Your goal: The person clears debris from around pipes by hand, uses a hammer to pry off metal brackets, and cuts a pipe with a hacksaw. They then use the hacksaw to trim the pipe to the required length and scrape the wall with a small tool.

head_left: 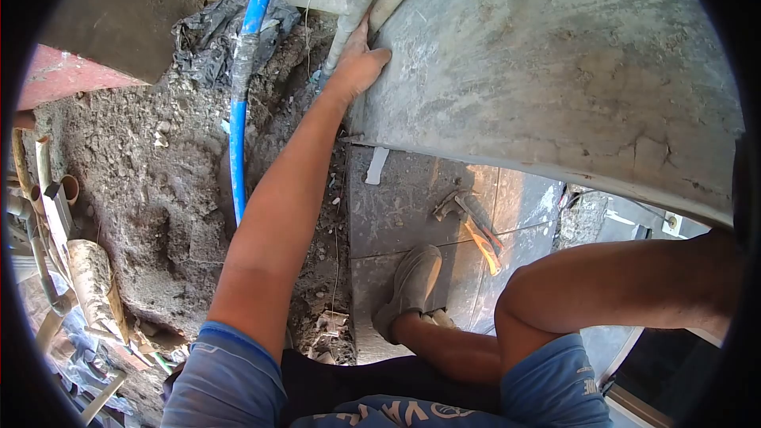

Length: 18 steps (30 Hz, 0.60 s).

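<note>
My left hand (pixel 358 67) reaches up to the grey pipes (pixel 351 19) beside the concrete wall. Its fingers go in between the pipes and the wall and are mostly hidden, so what they hold cannot be made out. My right arm bends away to the right edge, and the hand at its end is out of sight. On the dark tiles (pixel 372 218) lie a hammer (pixel 479 243) with an orange and black handle and a white scrap (pixel 376 166).
A blue hose (pixel 238 143) wrapped in grey tape runs down over rough soil (pixel 151 190). Black plastic (pixel 208 41) lies behind it. The concrete wall (pixel 555 71) fills the upper right. Bamboo and pipe pieces (pixel 97 285) are piled at the left. My shoe (pixel 412 285) rests on the tiles.
</note>
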Tool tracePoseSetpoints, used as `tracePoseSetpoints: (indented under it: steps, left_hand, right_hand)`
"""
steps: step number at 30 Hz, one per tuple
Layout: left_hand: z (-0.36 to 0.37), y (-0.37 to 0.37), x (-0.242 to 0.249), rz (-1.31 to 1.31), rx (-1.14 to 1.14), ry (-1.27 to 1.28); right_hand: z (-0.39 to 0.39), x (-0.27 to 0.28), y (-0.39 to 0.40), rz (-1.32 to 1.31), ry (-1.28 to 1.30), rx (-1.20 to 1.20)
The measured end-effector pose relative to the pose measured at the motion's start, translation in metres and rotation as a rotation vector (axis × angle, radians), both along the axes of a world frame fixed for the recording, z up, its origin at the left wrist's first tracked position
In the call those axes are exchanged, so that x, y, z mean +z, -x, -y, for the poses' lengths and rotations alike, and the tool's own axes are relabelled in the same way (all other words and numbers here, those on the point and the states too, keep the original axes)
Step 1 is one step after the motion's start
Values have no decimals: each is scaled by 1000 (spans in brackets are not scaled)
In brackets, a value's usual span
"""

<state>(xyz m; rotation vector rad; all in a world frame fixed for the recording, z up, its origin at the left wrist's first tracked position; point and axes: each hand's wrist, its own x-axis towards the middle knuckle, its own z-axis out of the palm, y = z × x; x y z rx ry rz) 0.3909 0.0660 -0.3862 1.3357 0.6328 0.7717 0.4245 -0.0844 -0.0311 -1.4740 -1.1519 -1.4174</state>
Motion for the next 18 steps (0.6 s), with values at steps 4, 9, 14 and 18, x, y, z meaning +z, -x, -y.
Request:
tracePoseSetpoints:
  steps: [4, 9, 14, 18]
  left_hand:
    - [1, -2, 0, -1, 16, 36]
    - [0, -4, -6, 19, 33, -15]
    - [-4, 1, -3, 2, -16, 5]
    - [-7, 9, 4, -9, -31, -28]
  right_hand:
    - [-1, 0, 2, 3, 8, -4]
    - [-3, 2, 5, 0, 2, 0]
    - [-4, 5, 9, 2, 3, -5]
    - [-3, 7, 10, 2, -4, -5]
